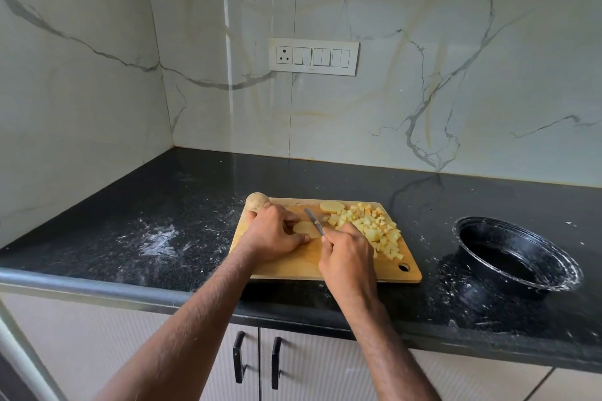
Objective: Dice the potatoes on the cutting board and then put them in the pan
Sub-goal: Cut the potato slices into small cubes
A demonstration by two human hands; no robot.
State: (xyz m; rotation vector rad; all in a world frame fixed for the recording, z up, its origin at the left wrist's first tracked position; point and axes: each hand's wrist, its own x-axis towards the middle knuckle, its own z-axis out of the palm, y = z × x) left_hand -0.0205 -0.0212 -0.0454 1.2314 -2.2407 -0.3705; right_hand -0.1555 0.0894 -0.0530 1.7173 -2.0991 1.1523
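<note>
Speckled black counter (182,205) | left hand (272,233) pinches round slice (306,228) | right hand (347,259) grips knife (314,221)

Pale yellow potato dice (374,228) on a tan cutting board (306,265), black pan (514,254) (white-flecked rim), speckled black counter (163,205).

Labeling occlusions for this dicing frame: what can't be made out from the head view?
- Knife handle: hidden inside the right hand.
- Potato slice: its left part is covered by the left hand fingers; thickness unclear.
- Whole potato: its near side is hidden by the left hand.
- Pan: near inner wall and floor hidden by its own rim; no handle visible.
- Diced pile: near edge covered by the right hand; count too small to tell.
</note>
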